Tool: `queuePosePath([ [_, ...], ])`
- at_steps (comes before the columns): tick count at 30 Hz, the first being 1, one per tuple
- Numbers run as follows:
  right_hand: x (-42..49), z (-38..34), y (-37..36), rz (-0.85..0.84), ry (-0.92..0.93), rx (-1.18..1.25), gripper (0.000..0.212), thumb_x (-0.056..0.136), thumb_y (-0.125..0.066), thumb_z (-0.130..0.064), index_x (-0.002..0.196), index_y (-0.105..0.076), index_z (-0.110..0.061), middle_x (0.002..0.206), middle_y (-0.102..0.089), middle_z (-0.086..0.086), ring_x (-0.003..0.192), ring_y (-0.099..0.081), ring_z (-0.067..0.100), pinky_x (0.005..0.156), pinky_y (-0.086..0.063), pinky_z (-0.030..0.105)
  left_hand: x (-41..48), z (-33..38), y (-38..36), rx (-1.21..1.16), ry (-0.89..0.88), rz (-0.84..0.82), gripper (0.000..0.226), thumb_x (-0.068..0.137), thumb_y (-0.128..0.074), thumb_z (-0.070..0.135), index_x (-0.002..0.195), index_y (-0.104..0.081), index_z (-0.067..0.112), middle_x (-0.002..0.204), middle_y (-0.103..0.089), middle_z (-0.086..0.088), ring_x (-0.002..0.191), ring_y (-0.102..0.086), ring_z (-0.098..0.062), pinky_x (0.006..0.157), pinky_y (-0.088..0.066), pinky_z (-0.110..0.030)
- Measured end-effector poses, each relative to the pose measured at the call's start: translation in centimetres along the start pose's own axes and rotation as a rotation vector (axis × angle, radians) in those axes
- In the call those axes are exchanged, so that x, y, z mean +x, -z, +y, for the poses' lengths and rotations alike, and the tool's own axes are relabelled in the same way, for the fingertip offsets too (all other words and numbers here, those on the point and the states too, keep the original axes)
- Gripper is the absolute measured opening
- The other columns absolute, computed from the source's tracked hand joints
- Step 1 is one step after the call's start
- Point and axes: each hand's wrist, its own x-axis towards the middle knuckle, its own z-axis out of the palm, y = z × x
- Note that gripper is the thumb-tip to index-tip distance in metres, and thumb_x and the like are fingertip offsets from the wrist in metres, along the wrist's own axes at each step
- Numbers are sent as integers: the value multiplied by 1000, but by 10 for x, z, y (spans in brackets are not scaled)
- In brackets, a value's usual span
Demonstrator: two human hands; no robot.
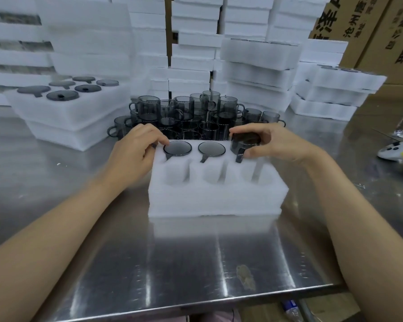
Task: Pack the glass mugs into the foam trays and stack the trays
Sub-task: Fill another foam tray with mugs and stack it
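Near tray pockets lie open; loose mugs crowd behind.
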Motion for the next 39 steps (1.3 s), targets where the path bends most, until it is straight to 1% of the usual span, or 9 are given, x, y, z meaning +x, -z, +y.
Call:
queuePosePath([
  [4, 1, 8, -1, 25, 0, 31, 26, 91, -60, -28, 115, -68, -25, 118, -67, -15, 121, -54, 2, 104, -38, 19, -1, -3, -2, -11, 71, 66, 44, 77, -44, -17, 99, -68, 12, 96, -62, 4, 90, -55, -18, 73, -51, -44],
  [9, 5, 22, -3, 11, -69, 12, 36, 86, -67, -11, 122, -65, -20, 127, -62, -13, 117, -53, -9, 87, -41, 5, 1, -10, 1, 39, 179, 207, 46, 72, -39, -13, 100, -67, 12, 101, -60, 1, 98, -55, -24, 78, -48, -40],
  [14, 5, 26, -4, -19, -96, 132, 39, 80, -70, -20, 119, -67, -22, 121, -67, -7, 113, -60, 1, 86, -46, 10, -1, -20, -3, 91, 310, 148, 45, 78, -43, -11, 110, -65, 11, 109, -52, -5, 109, -44, -22, 81, -35, -26],
  [18, 12, 44, -17, 398, -65, 393, 21, 92, -62, -18, 109, -71, -12, 106, -72, 2, 95, -68, 15, 82, -51, 21, -3, -23, -7, 104, 306, 64, 43, 80, -45, -11, 112, -66, 8, 109, -49, -7, 113, -39, -27, 92, -31, -24],
  [20, 19, 56, -17, 645, -63, 58, 23, 93, -57, -5, 114, -67, -3, 103, -64, 3, 86, -60, 10, 83, -44, 12, -3, -22, -7, 102, 301, 63, 42, 81, -46, -10, 113, -65, 9, 109, -48, -4, 113, -38, -26, 93, -29, -22],
  [22, 23, 62, -14, 655, -23, -249, 33, 92, -54, 5, 124, -61, -2, 111, -51, 9, 90, -51, 15, 85, -38, 7, -3, -21, -7, 96, 295, 49, 44, 81, -47, -9, 117, -63, 10, 109, -46, -1, 113, -36, -23, 93, -27, -20],
  [27, 32, 74, -15, 536, -75, -700, 56, 93, -42, 7, 145, -40, -16, 154, -30, 8, 138, -24, 31, 114, -17, 37, -4, -19, -7, 89, 248, -44, 47, 86, -52, -7, 128, -58, 11, 115, -48, -5, 113, -34, -19, 93, -24, -17],
  [31, 38, 85, -8, 512, -265, -721, 53, 98, -44, -11, 149, -31, -20, 156, -28, 3, 146, -13, 26, 115, -6, 36, -4, -17, -7, 92, 255, -80, 44, 88, -51, -7, 127, -59, 11, 116, -50, -6, 114, -36, -23, 95, -31, -27],
  [39, 40, 91, -1, 539, -244, -756, 57, 94, -51, -10, 148, -34, -16, 155, -24, 8, 140, -19, 31, 109, -17, 45, -4, -12, -6, 70, 248, -61, 46, 89, -52, -5, 131, -55, 12, 108, -49, -1, 109, -40, -21, 88, -38, -30],
])
